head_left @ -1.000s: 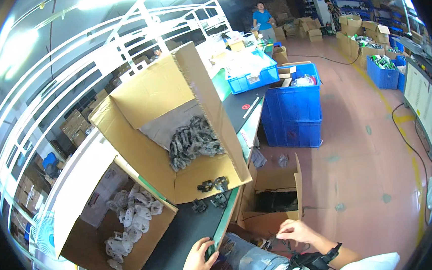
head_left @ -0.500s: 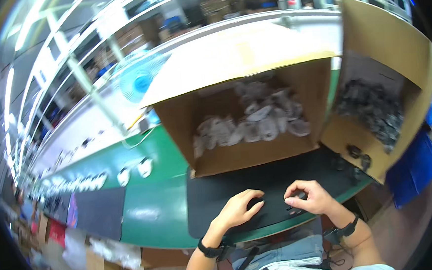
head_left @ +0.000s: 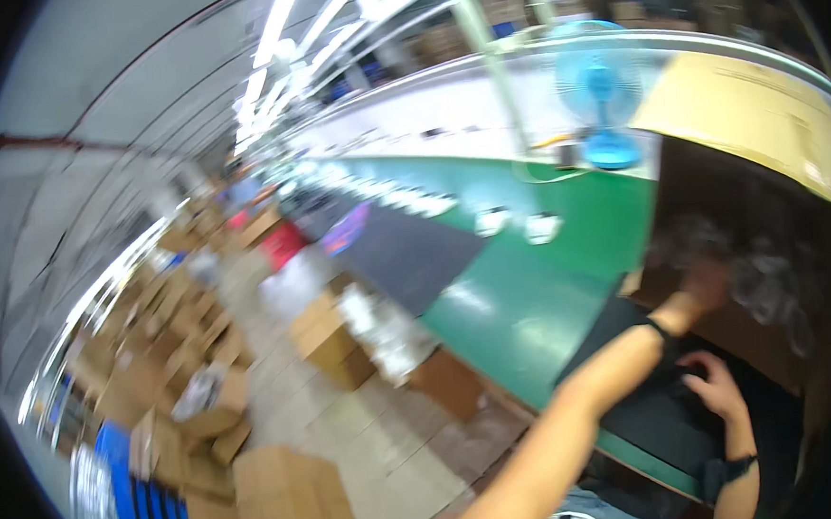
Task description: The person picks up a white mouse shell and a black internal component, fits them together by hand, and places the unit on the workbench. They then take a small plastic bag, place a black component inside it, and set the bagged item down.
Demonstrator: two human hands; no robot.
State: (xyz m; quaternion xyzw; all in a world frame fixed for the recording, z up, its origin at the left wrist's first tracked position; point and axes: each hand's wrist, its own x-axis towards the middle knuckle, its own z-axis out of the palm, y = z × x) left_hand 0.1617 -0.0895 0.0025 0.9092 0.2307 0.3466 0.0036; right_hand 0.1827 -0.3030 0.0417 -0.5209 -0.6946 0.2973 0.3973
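Observation:
My left hand (head_left: 706, 284) reaches into an open cardboard carton (head_left: 745, 125), among clear, crumpled-looking plastic pieces (head_left: 771, 281). Motion smears its fingers, so whether it grips one is hidden. Below and nearer, my right hand (head_left: 720, 389) hovers over the black mat (head_left: 649, 416). Its fingers and thumb curl around something dark that blends with the mat. Both wrists wear black bands.
Left of the carton stands a blue fan (head_left: 601, 86) behind the green bench (head_left: 518, 296). Several white parts (head_left: 542, 228) line the bench. Cartons (head_left: 292, 500) and a plastic-lined box (head_left: 382, 333) sit on the floor to the left.
The view has swung left, bringing the aisle and floor cartons into sight. My left hand has gone from above the mat into the carton. My right hand stays over the mat.

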